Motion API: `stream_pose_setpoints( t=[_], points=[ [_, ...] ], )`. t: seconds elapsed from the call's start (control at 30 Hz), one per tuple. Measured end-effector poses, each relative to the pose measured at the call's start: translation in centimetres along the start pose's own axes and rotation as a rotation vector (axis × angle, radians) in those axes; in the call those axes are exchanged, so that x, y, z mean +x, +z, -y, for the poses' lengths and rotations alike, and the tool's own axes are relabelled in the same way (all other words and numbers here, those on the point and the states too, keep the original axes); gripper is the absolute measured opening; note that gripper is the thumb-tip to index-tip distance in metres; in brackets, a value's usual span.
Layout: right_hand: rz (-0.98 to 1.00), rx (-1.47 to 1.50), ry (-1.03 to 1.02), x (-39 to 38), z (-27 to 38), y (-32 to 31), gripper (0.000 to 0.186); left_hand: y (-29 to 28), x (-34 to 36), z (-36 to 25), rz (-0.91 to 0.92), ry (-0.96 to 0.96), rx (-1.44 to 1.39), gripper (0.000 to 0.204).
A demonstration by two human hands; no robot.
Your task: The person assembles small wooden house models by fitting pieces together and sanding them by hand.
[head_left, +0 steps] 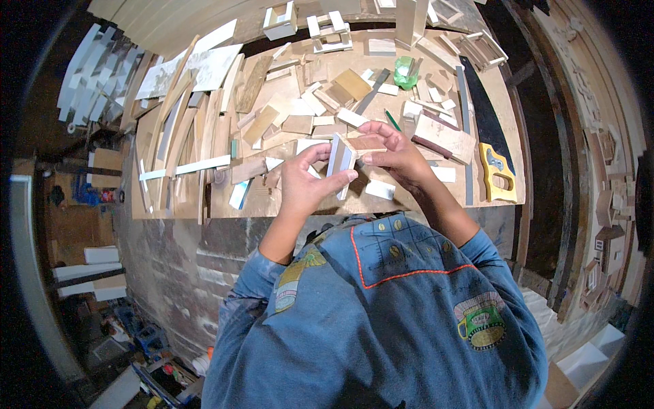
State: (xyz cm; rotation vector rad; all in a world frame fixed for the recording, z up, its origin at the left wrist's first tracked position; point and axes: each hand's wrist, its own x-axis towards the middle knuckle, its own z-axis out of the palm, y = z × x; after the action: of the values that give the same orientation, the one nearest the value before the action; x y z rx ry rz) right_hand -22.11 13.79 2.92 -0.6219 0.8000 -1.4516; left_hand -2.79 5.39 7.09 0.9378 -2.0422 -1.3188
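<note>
Over the near middle of the worktable, my left hand (308, 183) is closed on a flat wooden piece (339, 162) with a pale grey-white face, its thumb lying along the lower edge. From the other side, my right hand (398, 158) pinches a small brown wooden block (366, 144) between thumb and fingers. The block's left end meets the upright flat piece; whether the two are fixed together I cannot tell. Beneath my hands, loose white and bare wood offcuts (380, 189) lie on the tabletop. A dark green pencil (392, 120) rests just beyond my right fingers.
A yellow-handled handsaw (498, 173) lies along the right side of the worktable (436, 198). Long wood strips (178, 140) are heaped at the left. A green cut-off plastic container (407, 72) and small open wooden frames (330, 31) stand toward the back.
</note>
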Motion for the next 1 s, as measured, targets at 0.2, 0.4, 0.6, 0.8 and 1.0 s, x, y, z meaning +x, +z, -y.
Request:
stream_pose_setpoints(
  t=[0.2, 0.4, 0.6, 0.8, 1.0],
  points=[
    [0.035, -0.084, 0.007, 0.1, 0.3, -0.5, 0.055, 0.0, 0.1, 0.0, -0.001, 0.073, 0.083, 0.057],
    [0.022, -0.155, 0.013, 0.2, 0.8, -1.0, 0.057, 0.4, 0.5, 0.6, 0.016, 0.088, 0.082, 0.059],
    [-0.088, -0.724, -0.015, 0.6, 0.1, -3.1, 0.063, 0.5, 1.5, 4.1, 0.028, 0.05, 0.36, 0.06],
    [-0.217, -0.861, 0.014, 0.1, -1.0, -5.6, 0.063, 1.5, 1.1, 7.3, 0.04, 0.074, 0.846, 0.063],
    [-0.137, -0.561, -0.112, -0.2, -1.1, -5.8, 0.063, 2.4, 0.8, 6.8, -0.022, 0.177, 0.881, 0.075]
  ],
)
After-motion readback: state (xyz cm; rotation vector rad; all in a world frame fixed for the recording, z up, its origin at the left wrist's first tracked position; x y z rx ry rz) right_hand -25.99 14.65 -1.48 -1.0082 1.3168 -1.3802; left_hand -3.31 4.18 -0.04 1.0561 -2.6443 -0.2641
